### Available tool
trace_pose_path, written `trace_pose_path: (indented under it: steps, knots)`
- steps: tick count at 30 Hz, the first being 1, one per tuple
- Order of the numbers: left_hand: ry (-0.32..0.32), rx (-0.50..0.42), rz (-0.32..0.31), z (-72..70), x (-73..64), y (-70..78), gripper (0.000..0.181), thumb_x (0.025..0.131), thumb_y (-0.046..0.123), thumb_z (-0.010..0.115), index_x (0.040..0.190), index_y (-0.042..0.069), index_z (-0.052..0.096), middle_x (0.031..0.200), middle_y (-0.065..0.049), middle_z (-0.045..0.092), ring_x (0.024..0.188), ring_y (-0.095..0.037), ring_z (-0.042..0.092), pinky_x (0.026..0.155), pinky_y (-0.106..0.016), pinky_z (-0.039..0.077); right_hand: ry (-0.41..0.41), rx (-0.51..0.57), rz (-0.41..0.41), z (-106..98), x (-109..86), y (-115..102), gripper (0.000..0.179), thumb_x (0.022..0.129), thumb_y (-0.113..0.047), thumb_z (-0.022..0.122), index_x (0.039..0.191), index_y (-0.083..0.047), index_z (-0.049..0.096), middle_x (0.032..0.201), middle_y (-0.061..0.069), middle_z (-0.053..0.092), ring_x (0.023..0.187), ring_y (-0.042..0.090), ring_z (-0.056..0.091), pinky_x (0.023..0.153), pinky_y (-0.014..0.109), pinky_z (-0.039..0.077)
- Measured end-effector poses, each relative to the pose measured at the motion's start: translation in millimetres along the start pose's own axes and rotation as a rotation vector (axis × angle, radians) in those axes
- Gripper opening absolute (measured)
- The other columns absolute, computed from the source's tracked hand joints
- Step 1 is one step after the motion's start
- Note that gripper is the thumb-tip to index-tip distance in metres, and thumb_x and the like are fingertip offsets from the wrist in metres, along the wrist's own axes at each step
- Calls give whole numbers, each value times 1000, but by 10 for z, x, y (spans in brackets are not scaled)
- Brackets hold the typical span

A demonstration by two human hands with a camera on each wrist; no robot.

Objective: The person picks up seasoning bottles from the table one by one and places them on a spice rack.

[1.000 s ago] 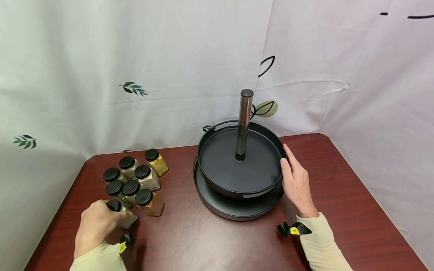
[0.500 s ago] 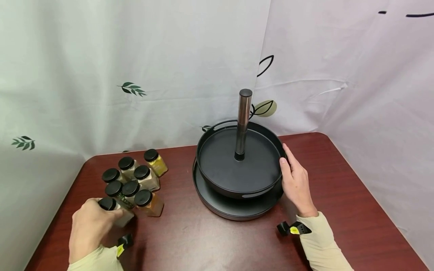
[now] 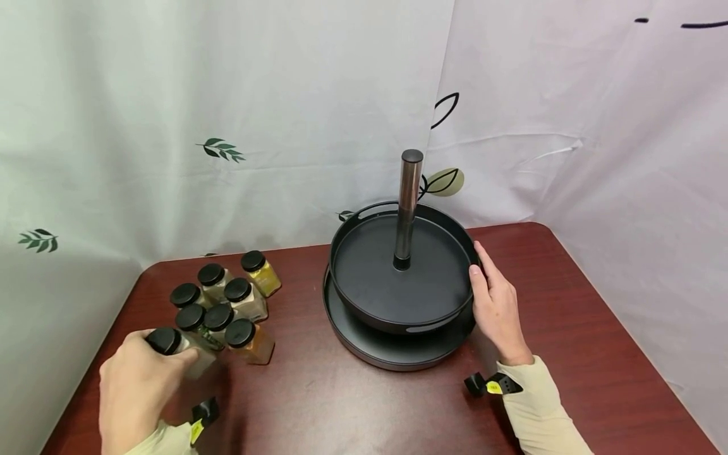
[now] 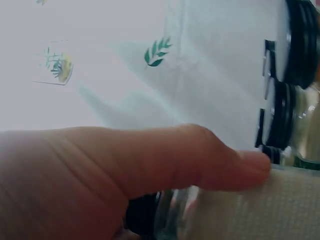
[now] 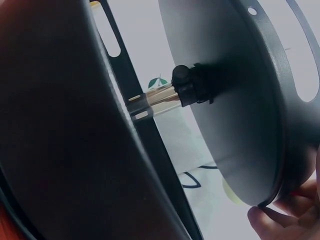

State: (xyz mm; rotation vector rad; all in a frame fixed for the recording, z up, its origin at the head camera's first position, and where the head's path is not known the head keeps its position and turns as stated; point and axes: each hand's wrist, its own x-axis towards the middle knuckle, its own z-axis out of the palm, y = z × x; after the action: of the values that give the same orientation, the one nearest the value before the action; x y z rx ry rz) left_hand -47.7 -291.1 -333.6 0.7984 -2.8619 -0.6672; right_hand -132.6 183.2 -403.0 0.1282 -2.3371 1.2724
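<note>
At the front of the group on the left, my left hand (image 3: 136, 379) grips a spice jar (image 3: 200, 363) with a black lid and pale contents. Its thumb (image 4: 175, 155) lies along the jar's side in the left wrist view; the other fingers are hidden. On the right, my right hand (image 3: 496, 309) holds the rim of the upper black tray (image 3: 364, 265) of a two-tier stand. Thumb and fingers (image 5: 270, 223) pinch that rim in the right wrist view. The lower tray (image 3: 392, 355) sits beneath, joined by a post (image 5: 165, 97).
Several more black-lidded spice jars stand close together, among them an orange-brown one (image 3: 254, 346) and a yellow one (image 3: 265, 277). The stand's metal pole (image 3: 408, 202) rises high above the upper tray. White curtains (image 3: 318, 126) hang behind the reddish-brown table (image 3: 318, 404).
My left hand has moved left and slightly toward me with the jar, which now stands farther from the orange-brown jar and tilts more. The right hand stays on the upper tray's rim.
</note>
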Motion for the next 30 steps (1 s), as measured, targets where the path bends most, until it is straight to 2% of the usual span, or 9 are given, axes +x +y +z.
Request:
trace_pose_path:
  steps: [1,2,4,10,14,18,21,26,30]
  knots:
    - [14,-6,-2,-13,-14,12,37,75,24,77,91,-4,60,68,-12,61,84,-45,58,72,-54,46,0,3,-2,0,2,-2,46,108,-23,46,154,-22,43,104,14,63,97,23,51,86,22,31]
    - [27,-9,-10,-24,-26,27,36,76,23,76,93,-4,60,70,-14,62,86,-46,58,73,-55,46,-2,5,-2,-1,5,-3,46,108,-23,46,154,-23,43,96,14,60,96,23,50,85,23,30]
    - [48,-19,-32,-46,-50,57,35,77,23,75,94,-3,60,74,-16,63,90,-47,58,75,-56,45,-2,5,-1,-2,8,-6,47,108,-23,46,154,-23,43,95,14,59,96,22,50,84,23,30]
    - [115,-91,-98,-77,-130,139,54,77,20,72,121,-6,55,103,-30,64,102,-51,53,84,-62,43,-1,5,5,-5,0,-4,46,108,-22,46,154,-22,43,91,15,57,93,21,50,84,23,30]
    - [136,-181,-172,-86,-186,211,74,79,20,69,143,-2,39,122,-35,54,113,-51,50,91,-64,42,-1,6,7,-2,-3,5,46,108,-23,46,154,-23,42,104,16,63,95,21,49,84,22,30]
    - [166,-243,-219,-93,-225,251,83,81,21,69,149,2,26,125,-39,50,116,-52,48,92,-65,41,-5,10,3,3,0,10,47,108,-23,46,154,-22,42,136,10,61,106,21,52,91,22,33]
    - [192,-261,-217,-100,-236,265,83,81,22,68,149,4,23,124,-41,51,116,-52,48,93,-64,40,-8,7,2,8,3,15,47,108,-23,45,155,-22,42,152,3,48,111,22,52,95,22,34]
    - [235,-283,-193,-102,-249,301,82,83,23,67,150,5,25,125,-40,53,118,-52,48,94,-64,39,-9,6,3,9,-3,16,47,108,-24,45,155,-22,42,143,10,56,101,23,49,87,21,30]
    - [292,-300,-140,-94,-260,343,79,83,21,67,151,5,29,126,-37,54,116,-51,50,93,-63,39,-4,0,4,11,4,25,46,108,-24,44,155,-23,42,148,5,52,105,22,50,90,19,32]
